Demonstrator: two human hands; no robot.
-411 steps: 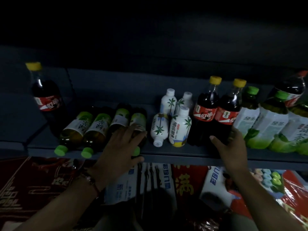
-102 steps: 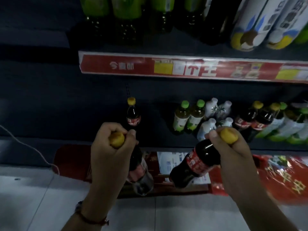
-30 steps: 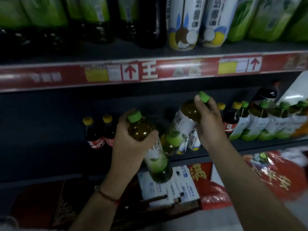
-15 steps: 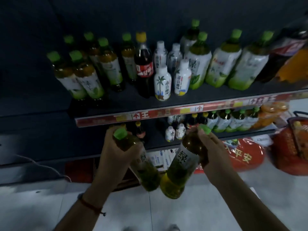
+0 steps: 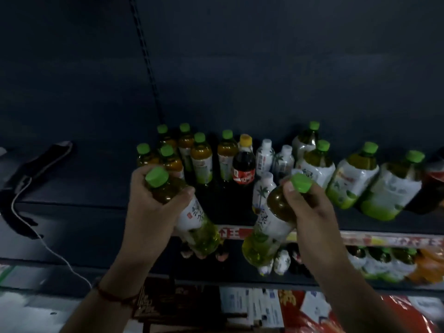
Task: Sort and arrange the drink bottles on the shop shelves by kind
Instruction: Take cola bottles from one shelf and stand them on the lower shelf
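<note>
Green-capped tea bottles occupy both hands in front of a dark shop shelf. The left hand curls round the neck and shoulder of one green tea bottle, cap up and tilted, its base over the red price strip on the shelf edge. The right hand grips the neck of a second green tea bottle, thumb beside the cap, the body slanting down and leftward across the same strip. Both bottles are held clear of the shelf, just before its front edge.

On the shelf behind stands a cluster of small green-capped tea bottles at the left. Beside them is a yellow-capped cola bottle, then white palm-print bottles. To the right are larger green tea bottles, leaning in the wide-angle view. A lower shelf carries more bottles, partly hidden by the held ones. A red cord bracelet circles the left wrist. A dark object with a white cable lies at far left.
</note>
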